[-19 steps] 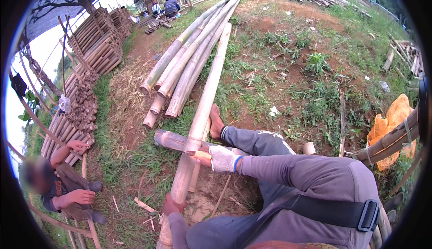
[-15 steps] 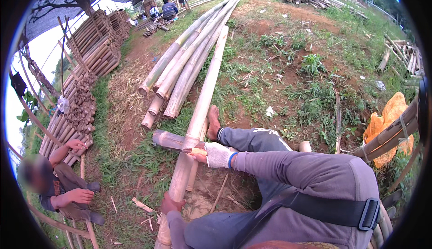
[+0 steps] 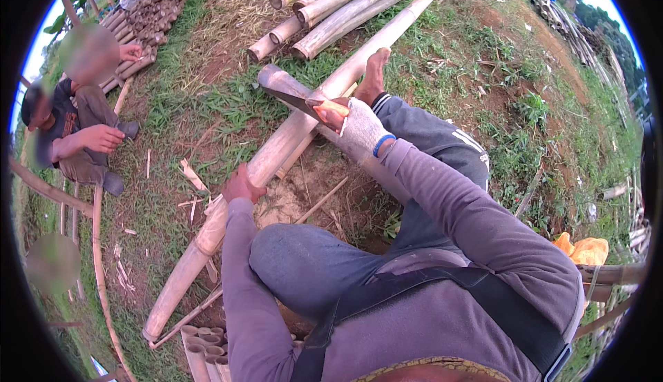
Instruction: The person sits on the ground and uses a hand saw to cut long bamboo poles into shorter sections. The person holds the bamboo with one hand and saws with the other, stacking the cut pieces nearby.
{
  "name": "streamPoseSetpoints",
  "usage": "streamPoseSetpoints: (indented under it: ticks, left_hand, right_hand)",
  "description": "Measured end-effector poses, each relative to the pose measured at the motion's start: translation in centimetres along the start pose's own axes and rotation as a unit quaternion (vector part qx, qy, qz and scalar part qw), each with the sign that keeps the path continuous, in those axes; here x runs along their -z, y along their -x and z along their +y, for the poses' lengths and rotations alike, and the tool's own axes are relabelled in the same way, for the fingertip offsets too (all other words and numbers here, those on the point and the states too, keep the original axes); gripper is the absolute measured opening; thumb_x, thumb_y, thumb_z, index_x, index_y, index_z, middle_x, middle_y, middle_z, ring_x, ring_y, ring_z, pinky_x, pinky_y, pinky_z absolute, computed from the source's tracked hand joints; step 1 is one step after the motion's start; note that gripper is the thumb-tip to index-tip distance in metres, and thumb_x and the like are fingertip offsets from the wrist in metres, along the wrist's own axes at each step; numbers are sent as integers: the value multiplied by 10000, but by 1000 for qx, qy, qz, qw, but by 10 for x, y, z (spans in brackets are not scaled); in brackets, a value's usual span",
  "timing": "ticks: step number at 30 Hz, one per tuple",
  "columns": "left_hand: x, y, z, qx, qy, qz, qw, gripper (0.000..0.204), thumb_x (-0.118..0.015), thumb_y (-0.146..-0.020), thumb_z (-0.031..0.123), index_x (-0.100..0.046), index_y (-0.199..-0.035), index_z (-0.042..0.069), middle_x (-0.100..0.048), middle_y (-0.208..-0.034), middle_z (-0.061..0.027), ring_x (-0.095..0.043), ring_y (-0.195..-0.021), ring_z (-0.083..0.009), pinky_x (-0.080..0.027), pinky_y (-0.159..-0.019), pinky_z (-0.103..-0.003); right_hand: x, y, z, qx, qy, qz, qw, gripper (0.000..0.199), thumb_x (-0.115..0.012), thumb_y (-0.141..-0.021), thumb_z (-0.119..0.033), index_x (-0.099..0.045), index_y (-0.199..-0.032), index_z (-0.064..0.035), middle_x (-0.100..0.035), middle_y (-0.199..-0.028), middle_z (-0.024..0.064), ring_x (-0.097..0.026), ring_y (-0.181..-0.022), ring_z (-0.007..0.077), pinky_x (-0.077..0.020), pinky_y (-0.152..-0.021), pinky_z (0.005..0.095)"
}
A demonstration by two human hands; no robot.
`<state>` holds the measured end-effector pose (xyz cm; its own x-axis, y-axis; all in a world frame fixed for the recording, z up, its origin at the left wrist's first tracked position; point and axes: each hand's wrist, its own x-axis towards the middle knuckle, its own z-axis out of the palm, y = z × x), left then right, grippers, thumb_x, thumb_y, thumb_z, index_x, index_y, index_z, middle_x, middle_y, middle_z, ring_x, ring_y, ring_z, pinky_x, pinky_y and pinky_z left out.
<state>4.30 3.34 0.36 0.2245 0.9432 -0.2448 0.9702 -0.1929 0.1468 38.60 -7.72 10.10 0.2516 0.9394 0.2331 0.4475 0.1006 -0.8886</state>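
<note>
Across the bamboo pole (image 3: 273,154): dark blade (image 3: 289,99), handle (image 3: 331,108) gripped in gloved right hand (image 3: 362,125); bare left hand (image 3: 242,184) wrapped over pole.

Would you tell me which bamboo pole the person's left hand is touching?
The long pole crossing over the darker crosspiece; the left hand touches it, not the grouped poles.

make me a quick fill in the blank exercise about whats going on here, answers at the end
The bladed tool is held in the ____ hand. A ____ band circles the wrist end of the white glove. The left hand clasps a long pole made of ____. The crumpled material near the picture's right edge is ____.

Missing words: right; blue; bamboo; orange
</note>
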Motion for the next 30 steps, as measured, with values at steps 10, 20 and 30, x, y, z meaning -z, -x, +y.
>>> streamPoseSetpoints:
  ticks: [10, 20, 30]
  left_hand:
    - [-7, 0, -6, -3, 25, 26, 999, 1093, -1015, -683, 444, -469, -1611, 256, -652, -1469, -134, -640, -1353, -385, -484, -1130, -584]
    - [5, -3, 1, 18, 45, -14, 999, 1161, -1009, -645, 495, -452, -1634, 256, -606, -1527, -157, -572, -1434, -416, -442, -1167, -620]
    - [20, -32, 64, -26, 20, -28, 999, 1292, -968, -631, 683, -390, -1681, 202, -596, -1559, -183, -528, -1486, -400, -399, -1212, -634]
  right_hand:
    - [-5, 11, -2, 18, 82, 50, 995, 467, -772, -1003, -398, -746, -1283, -25, -804, -980, 167, -790, -960, 277, -600, -854, 374]
    - [17, 28, 4, 39, -62, -40, 997, 576, -753, -1048, -271, -570, -1512, 17, -718, -1282, 181, -686, -1148, 233, -540, -1017, 385]
    - [9, 9, -14, 45, 93, 62, 993, 359, -759, -1048, -301, -671, -1172, 24, -772, -838, 147, -777, -765, 285, -582, -694, 410]
